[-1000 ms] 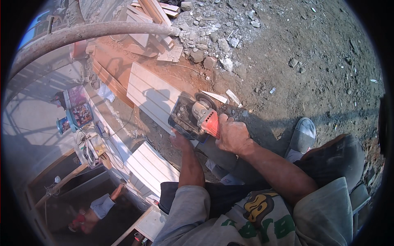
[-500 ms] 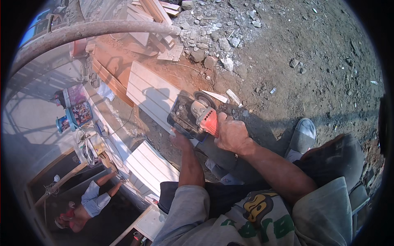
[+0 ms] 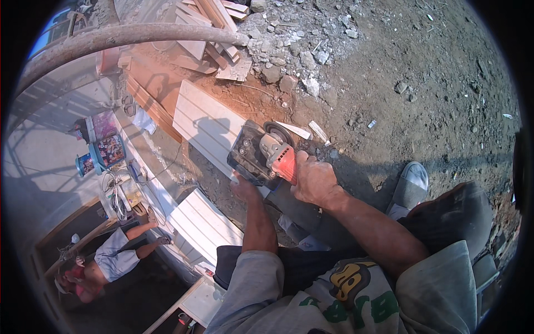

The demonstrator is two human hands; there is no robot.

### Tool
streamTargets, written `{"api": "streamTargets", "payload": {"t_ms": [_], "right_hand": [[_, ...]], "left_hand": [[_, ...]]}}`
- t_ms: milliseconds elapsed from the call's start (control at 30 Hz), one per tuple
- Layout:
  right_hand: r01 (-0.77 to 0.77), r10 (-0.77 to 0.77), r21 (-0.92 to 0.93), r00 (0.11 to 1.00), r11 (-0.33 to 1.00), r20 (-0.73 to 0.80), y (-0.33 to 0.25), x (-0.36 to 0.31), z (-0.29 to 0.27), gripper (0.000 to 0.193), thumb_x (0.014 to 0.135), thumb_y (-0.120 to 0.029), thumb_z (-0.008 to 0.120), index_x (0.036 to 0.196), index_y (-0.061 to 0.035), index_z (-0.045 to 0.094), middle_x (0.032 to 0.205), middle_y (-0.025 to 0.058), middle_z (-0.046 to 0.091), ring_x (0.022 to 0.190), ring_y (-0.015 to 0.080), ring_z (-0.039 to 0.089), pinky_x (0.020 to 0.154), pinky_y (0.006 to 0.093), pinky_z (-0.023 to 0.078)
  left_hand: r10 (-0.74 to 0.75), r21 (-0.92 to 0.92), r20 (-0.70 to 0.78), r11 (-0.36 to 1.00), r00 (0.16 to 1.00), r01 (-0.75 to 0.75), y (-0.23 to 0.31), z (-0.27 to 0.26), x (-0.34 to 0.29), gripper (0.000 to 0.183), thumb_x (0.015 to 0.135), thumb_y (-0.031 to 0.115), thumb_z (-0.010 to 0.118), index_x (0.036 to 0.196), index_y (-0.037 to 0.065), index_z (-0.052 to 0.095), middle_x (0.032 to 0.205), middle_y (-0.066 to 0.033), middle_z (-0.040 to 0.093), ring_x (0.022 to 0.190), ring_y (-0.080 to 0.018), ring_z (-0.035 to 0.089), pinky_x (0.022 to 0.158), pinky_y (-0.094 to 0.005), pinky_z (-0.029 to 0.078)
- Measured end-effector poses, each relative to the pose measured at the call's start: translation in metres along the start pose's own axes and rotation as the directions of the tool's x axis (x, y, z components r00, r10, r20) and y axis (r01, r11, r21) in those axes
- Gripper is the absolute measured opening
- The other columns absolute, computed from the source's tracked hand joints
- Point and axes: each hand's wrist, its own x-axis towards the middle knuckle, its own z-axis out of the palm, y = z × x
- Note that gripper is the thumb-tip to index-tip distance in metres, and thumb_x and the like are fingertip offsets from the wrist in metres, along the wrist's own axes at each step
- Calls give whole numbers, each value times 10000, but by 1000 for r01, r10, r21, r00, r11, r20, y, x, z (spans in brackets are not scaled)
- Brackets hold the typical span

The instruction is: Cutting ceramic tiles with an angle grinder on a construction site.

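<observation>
My right hand (image 3: 317,179) is wrapped around the red body of an angle grinder (image 3: 285,162), whose grey head points away from me. A dark, see-through base plate (image 3: 246,153) with bolts is fixed to the grinder's left side. This plate lies over the near right end of a long pale tile (image 3: 201,125) marked with thin parallel lines. A round disc or guard (image 3: 278,132) shows just past the tile's right edge. My left hand (image 3: 246,189) grips the tile's near edge beside the plate's lower corner. Its fingertips are partly hidden.
Another pale striped tile (image 3: 206,225) lies nearer left. Offcuts (image 3: 318,132) and rubble (image 3: 306,61) are on the ground. A curved pipe (image 3: 133,34) crosses the far left. Tile strips (image 3: 214,22) are piled beyond. A person (image 3: 111,259) is at lower left beside tubs (image 3: 108,151).
The person at lower left has shifted further left with legs stretched wider. My hands and the grinder keep nearly the same place on the tile.
</observation>
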Motion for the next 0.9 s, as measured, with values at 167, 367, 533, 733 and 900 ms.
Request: {"api": "streamTargets", "payload": {"t_ms": [167,367,533,733,900], "right_hand": [[-12,12,-6,1000,1000,2,2,-1,2,563,703,-267,747,1076,7,428,962,243,626,864,382,677,763,433,551],[-17,17,-19,1000,1000,-11,2,-4,3,586,699,-278,756,1087,9,424,964,245,626,858,382,678,763,433,552],[-20,19,-34,1000,999,-10,2,-8,3,582,695,-272,753,1086,8,423,967,249,626,860,385,678,768,435,551],[-28,28,-28,999,999,21,8,-14,0,587,693,-267,733,1104,13,420,963,252,627,870,392,672,769,439,551],[-8,8,-11,1000,1000,5,9,-20,2,593,683,-265,730,1105,14,420,949,255,624,855,392,670,766,445,550]], "left_hand": [[8,2,-34,1000,999,-7,1,4,-5,880,886,633,497,1239,-173,509,1233,-336,556,1165,-441,532,1015,-463,394],[-44,80,-9,996,999,44,22,-2,-20,988,865,709,462,1292,-181,449,1281,-334,529,1198,-435,519,1025,-462,390],[-30,104,-48,994,998,35,38,-8,-31,1058,832,753,469,1309,-190,420,1286,-346,519,1202,-432,522,1019,-451,396],[-56,88,-20,994,998,57,54,-11,-43,1017,841,733,470,1295,-177,449,1270,-339,533,1178,-426,541,1008,-453,407],[-33,87,-61,995,998,38,34,-10,-26,955,859,700,477,1300,-147,473,1274,-315,544,1169,-404,556,993,-452,427]]}}
